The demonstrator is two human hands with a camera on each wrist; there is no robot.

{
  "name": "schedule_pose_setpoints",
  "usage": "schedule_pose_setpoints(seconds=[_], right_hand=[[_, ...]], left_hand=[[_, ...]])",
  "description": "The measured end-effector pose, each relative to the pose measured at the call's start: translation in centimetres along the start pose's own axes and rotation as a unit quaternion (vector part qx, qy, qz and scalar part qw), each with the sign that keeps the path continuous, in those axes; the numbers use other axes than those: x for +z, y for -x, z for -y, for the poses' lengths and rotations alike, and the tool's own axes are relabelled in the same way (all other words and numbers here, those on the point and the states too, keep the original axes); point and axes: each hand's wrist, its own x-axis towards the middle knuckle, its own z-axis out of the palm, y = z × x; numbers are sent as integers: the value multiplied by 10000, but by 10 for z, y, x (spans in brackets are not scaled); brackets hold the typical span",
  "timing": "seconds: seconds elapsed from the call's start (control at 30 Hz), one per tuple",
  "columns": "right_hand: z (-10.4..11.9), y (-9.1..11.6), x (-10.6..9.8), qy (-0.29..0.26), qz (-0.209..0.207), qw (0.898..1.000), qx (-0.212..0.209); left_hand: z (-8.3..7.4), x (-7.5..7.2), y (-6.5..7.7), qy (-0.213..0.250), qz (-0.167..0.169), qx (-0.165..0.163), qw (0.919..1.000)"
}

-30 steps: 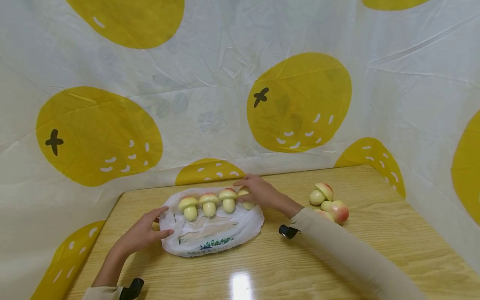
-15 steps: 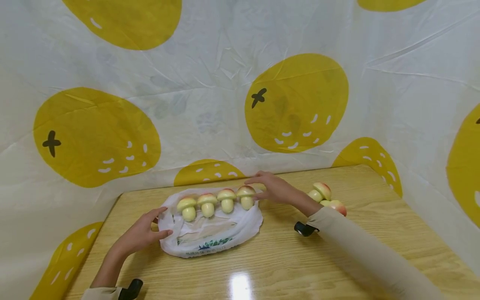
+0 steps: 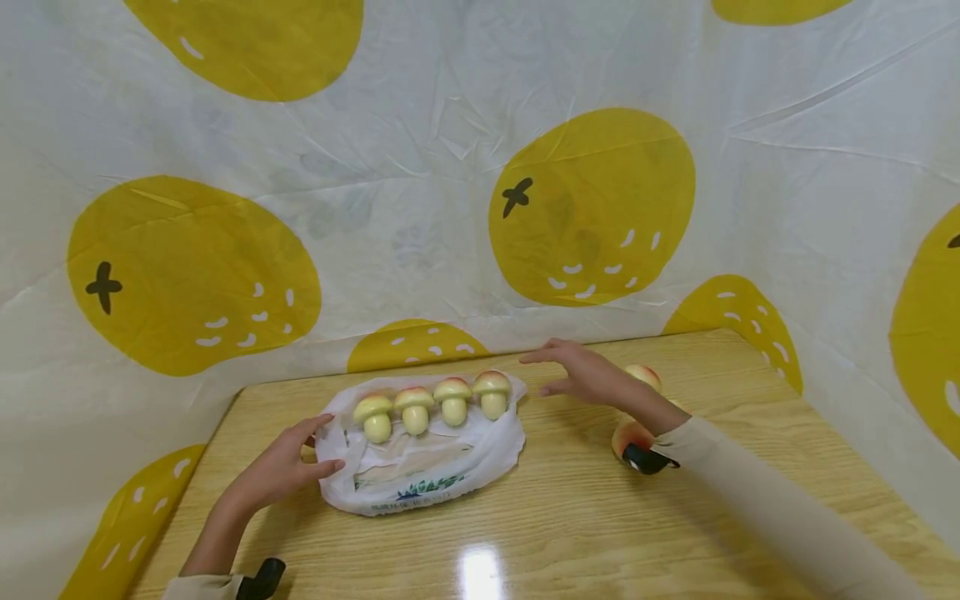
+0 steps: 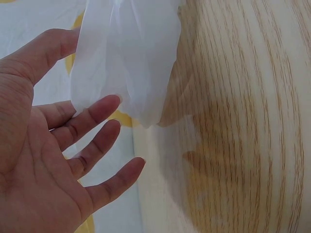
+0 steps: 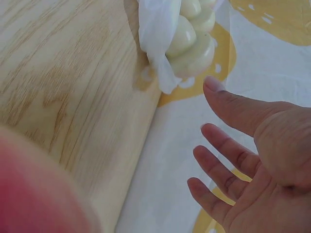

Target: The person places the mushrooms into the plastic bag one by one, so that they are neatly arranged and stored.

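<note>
A white plastic bag (image 3: 427,490) with green print lies spread on the table, its rim raised. Along its far side several mushrooms (image 3: 453,400), glossy and pale yellow-green with reddish caps, are lined up in a row. My left hand (image 3: 288,467) is at the bag's left rim, thumb and fingers spread apart. In the left wrist view the plastic overlaps the thumb and index fingertips, and the middle fingertip touches it from outside. Right of the bag my right hand (image 3: 588,373) hovers with nothing in it, fingers relaxed and thumb apart.
More mushrooms (image 3: 643,377) lie on the right of the wooden table (image 3: 555,517), partly hidden by my right forearm and the black wrist camera (image 3: 647,458). A white curtain (image 3: 420,217) with yellow fruit shapes hangs along the table's back edge and sides.
My right hand has let go of the rightmost mushroom in the row and moved off to the right, its forearm now covering part of the pile. The left hand has stayed at the bag's rim.
</note>
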Motion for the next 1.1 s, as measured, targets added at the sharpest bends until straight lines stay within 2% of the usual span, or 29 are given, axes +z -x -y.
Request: schedule_pose_setpoints(seconds=[0.4,0.7,0.93,1.1], right_hand=[[-13,26,-17,119,7,9993,355],[-27,45,-24,217,-142,9989,399],[-37,58,-30,226,-234,9970,701],[-44,67,-35,165,-287,9966,755]], left_hand=[[3,0,-3,-2,-11,36,10000],[5,0,-2,26,-73,93,9999],[7,0,-3,-37,-80,48,9999],[8,1,-4,-108,-89,55,9999]])
